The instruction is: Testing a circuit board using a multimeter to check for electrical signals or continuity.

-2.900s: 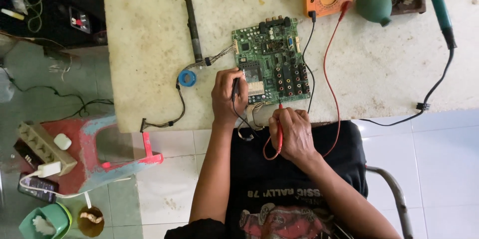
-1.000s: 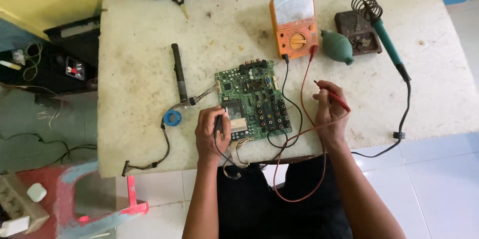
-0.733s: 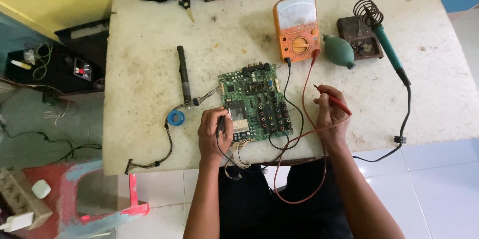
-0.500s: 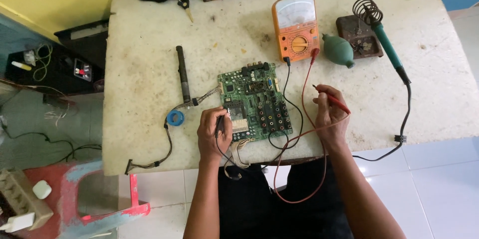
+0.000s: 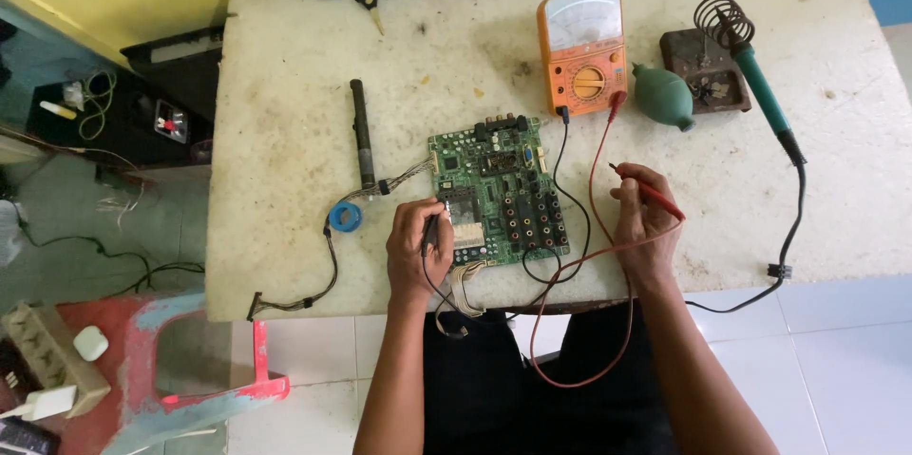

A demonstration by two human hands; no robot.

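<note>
My left grip pinches the slim black probe onto the knobbly green circuit board; my right grip is closed around the smooth red probe above the speckled desk.

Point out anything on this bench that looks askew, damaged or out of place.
The green circuit board lies slightly turned against the table edge. A ribbon cable and the red test lead droop off the table's front edge. The tabletop is stained and pitted. Nothing looks spilled or broken.

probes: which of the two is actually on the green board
The black probe in the left hand touches the green board; the red probe, in the right hand, is off it.
</note>
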